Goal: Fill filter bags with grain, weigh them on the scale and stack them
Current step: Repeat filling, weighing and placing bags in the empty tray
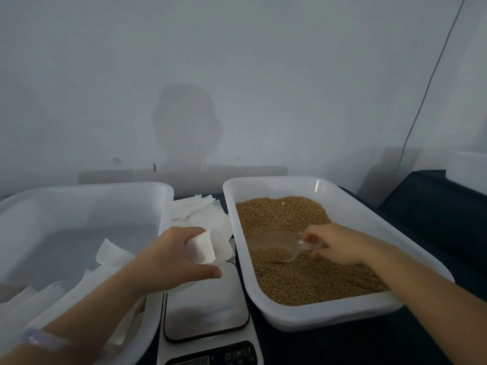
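Note:
My left hand grips a white filter bag above the far end of the scale. My right hand holds the handle of a clear plastic scoop, which lies in the brown grain with some grain inside it. The grain fills a white tray on the right. A second white tray on the left holds several filled white bags. The scale's steel plate is bare.
A loose pile of empty filter bags lies between the two trays, behind the scale. A white wall stands close behind the table. A dark object and a hanging cable are at the far right.

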The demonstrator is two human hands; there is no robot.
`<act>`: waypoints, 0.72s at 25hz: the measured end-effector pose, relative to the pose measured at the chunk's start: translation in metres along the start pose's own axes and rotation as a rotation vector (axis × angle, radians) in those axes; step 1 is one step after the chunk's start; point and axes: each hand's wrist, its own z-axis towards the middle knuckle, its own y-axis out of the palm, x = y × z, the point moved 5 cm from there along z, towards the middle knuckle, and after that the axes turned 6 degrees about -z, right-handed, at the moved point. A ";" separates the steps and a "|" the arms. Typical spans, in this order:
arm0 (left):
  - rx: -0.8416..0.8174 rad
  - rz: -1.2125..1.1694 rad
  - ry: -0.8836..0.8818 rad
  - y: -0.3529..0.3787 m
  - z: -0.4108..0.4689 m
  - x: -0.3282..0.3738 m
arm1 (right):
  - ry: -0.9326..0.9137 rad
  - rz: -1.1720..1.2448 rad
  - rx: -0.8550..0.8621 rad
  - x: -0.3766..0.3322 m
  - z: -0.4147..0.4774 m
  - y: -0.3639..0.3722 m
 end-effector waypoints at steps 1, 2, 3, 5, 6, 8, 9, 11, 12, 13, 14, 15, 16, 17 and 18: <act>0.010 0.007 -0.009 0.000 0.000 -0.001 | -0.019 -0.011 -0.017 0.001 -0.004 0.000; 0.023 0.014 -0.015 0.000 0.000 -0.002 | -0.036 -0.019 -0.034 0.003 -0.010 0.000; 0.036 0.018 -0.012 0.000 0.000 -0.002 | -0.052 -0.021 -0.051 0.005 -0.016 0.000; 0.042 0.009 0.002 0.001 0.001 0.000 | -0.073 -0.007 -0.072 0.010 -0.029 0.002; 0.039 -0.001 0.006 0.001 0.001 0.001 | -0.079 -0.013 -0.066 0.012 -0.033 0.003; 0.039 -0.021 0.022 0.002 0.000 0.003 | -0.076 -0.075 -0.004 0.017 -0.039 0.003; 0.045 -0.032 0.030 0.001 -0.001 0.003 | -0.070 -0.114 0.042 0.020 -0.041 0.002; 0.058 -0.063 0.030 0.000 -0.001 0.003 | -0.051 -0.146 0.110 0.027 -0.046 -0.002; 0.056 -0.081 0.021 0.000 -0.001 0.002 | -0.040 -0.144 0.130 0.031 -0.048 -0.003; 0.051 -0.099 0.010 0.000 -0.001 0.002 | -0.030 -0.145 0.146 0.035 -0.051 -0.004; 0.047 -0.111 -0.002 0.000 -0.002 0.002 | -0.021 -0.158 0.159 0.038 -0.054 -0.006; 0.046 -0.115 -0.009 0.001 -0.002 0.003 | -0.016 -0.174 0.170 0.041 -0.058 -0.008; 0.050 -0.113 -0.012 0.001 -0.002 0.004 | -0.014 -0.188 0.185 0.043 -0.061 -0.010; 0.058 -0.117 -0.014 0.001 -0.002 0.004 | -0.010 -0.195 0.202 0.045 -0.064 -0.011; 0.067 -0.132 -0.018 0.001 -0.002 0.006 | -0.007 -0.190 0.216 0.046 -0.067 -0.013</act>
